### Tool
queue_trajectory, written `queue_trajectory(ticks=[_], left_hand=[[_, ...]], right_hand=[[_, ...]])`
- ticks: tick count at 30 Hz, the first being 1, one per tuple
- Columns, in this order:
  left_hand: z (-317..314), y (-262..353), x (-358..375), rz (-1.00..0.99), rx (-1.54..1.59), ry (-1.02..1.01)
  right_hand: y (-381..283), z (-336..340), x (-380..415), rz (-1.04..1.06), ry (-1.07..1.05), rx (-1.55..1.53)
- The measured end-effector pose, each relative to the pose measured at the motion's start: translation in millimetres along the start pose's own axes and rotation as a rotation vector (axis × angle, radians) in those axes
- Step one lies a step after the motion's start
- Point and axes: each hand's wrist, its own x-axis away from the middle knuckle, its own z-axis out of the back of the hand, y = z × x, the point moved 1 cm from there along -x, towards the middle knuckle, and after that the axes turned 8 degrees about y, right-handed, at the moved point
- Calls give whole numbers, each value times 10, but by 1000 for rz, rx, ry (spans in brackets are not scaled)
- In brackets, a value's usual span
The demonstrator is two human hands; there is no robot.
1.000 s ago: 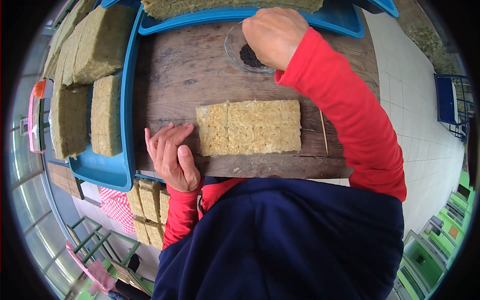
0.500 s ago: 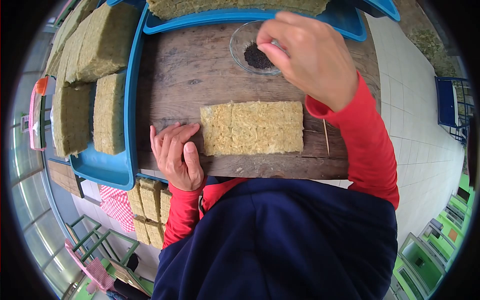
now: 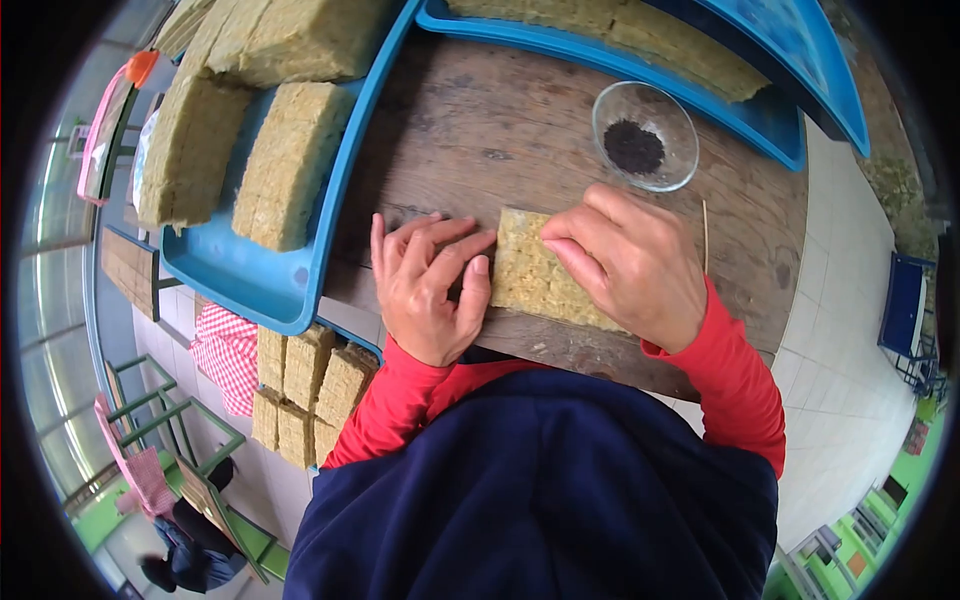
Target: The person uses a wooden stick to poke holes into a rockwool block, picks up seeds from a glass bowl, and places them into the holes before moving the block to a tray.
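A yellowish fibrous slab (image 3: 530,268), like rockwool, lies flat on the wooden table close to my body. Beside its left edge my left hand (image 3: 430,285) rests on the wood, fingers spread, holding nothing. My right hand (image 3: 640,265) is over the slab's right part and covers much of it. Its thumb and forefinger are pinched together near the slab's top; whatever is between them is too small or hidden to see. A clear glass bowl (image 3: 675,112) with small dark grains (image 3: 633,147), like seeds, stands beyond the right hand.
A thin wooden stick (image 3: 705,235) lies right of my right hand. The blue tray (image 3: 240,285) at left holds thick fibrous blocks (image 3: 290,165). Another blue tray (image 3: 560,50) with slabs runs along the back. More blocks (image 3: 305,370) sit below the table at left.
My right hand has moved from the glass bowl down to the slab, still pinched. My left hand stays beside the slab's left edge. The whole view has shifted and turned slightly.
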Motion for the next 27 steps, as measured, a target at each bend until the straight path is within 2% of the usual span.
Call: queue_trajectory(ticks=[10, 20, 27], left_hand=[[-3, 6, -6, -6, 27, -2], [-2, 10, -10, 8, 58, -12], [44, -5, -2, -55, 90, -28]], right_hand=[[-10, -170, 19, 18, -113, 104], [14, -190, 30, -6, -90, 86], [62, -34, 37, -75, -86, 103]])
